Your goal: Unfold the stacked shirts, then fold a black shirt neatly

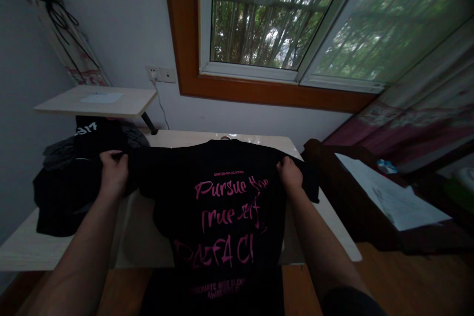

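Observation:
A black T-shirt (225,202) with pink lettering lies spread over the table, its lower part hanging past the front edge toward me. My left hand (114,170) is closed on the end of its left sleeve, pulled out sideways. Near the right shoulder, my right hand (290,175) pinches the cloth, and the right sleeve droops beyond it. Just behind my left hand sits a heap of dark clothes (61,192), black and grey, partly under a raised shelf.
The pale table (329,227) stands against the wall below a window (274,15). On its left is the raised shelf (129,101) with a paper on it. A plug sits in the wall socket (160,74). To the right, papers (388,192) lie on a dark brown surface.

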The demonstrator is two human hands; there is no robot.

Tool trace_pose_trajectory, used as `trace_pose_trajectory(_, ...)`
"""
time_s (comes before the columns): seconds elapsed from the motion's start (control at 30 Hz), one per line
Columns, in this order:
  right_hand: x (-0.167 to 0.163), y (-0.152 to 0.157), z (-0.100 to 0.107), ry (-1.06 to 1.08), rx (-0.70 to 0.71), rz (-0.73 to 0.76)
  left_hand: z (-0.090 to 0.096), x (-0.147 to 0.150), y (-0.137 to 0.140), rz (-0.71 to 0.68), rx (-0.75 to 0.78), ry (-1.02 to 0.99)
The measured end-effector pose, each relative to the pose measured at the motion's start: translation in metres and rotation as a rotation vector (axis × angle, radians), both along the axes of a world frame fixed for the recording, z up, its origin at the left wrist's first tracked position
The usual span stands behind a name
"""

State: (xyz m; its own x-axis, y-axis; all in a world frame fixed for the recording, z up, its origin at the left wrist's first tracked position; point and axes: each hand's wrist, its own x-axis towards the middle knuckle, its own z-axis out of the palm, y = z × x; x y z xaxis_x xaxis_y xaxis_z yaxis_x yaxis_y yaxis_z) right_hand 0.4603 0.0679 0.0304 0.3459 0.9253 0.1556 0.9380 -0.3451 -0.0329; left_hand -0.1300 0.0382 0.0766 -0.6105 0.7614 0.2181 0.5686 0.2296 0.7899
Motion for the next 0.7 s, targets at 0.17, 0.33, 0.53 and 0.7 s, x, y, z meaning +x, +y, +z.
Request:
trace_pose_trajectory(0.17, -0.001, -0.003, -0.001, -0.021, 0.028, 0.016, 0.023, -0.007, -0.014, 0.070, -0.050, 0.379)
trace_pose_trajectory(0.33, -0.005, -0.005, 0.003, -0.035, 0.026, 0.003, 0.013, 0.003, -0.012, -0.063, -0.111, 0.347)
trace_pose_trajectory(0.53, -0.007, -0.007, 0.005, -0.031, 0.034, -0.002, -0.016, 0.012, -0.017, -0.396, -0.063, 0.254)
trace_pose_trajectory(0.7, -0.005, -0.006, 0.002, -0.022, 0.042, -0.005, -0.018, 0.008, -0.044, -0.298, -0.268, 0.411)
